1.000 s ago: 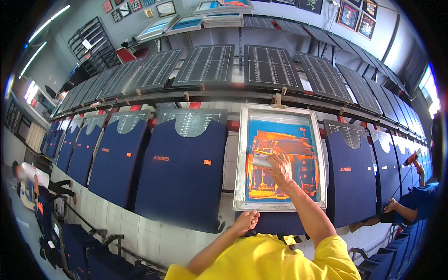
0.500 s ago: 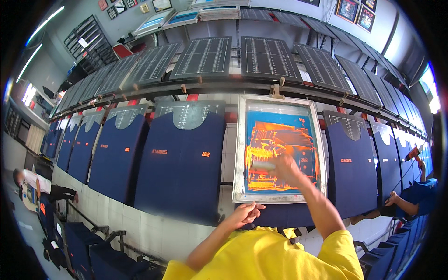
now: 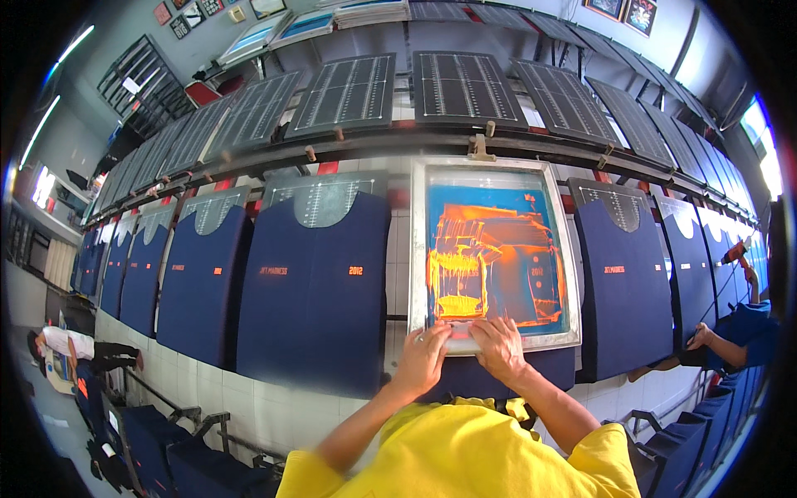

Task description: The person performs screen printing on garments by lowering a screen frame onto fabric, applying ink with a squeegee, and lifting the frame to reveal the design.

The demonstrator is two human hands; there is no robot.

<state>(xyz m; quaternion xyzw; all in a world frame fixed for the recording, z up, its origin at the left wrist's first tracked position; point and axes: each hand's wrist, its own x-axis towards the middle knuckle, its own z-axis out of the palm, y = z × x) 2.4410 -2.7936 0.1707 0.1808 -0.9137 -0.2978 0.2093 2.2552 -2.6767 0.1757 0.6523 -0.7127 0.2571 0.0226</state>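
Both hands, left hand (image 3: 423, 357) and right hand (image 3: 500, 347), press the printing screen's (image 3: 493, 249) near edge.

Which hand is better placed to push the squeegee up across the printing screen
Neither clearly. The left hand and right hand both rest side by side on the squeegee at the near edge of the framed screen. If only one, probably the right, which sits nearer the screen's middle.

Grey wall (image 3: 124, 33) hung with framed pictures (image 3: 178, 18), dark metal shelving (image 3: 137, 91) at left, bright windows (image 3: 40, 187) at both sides, white tiled surface (image 3: 249, 390) below
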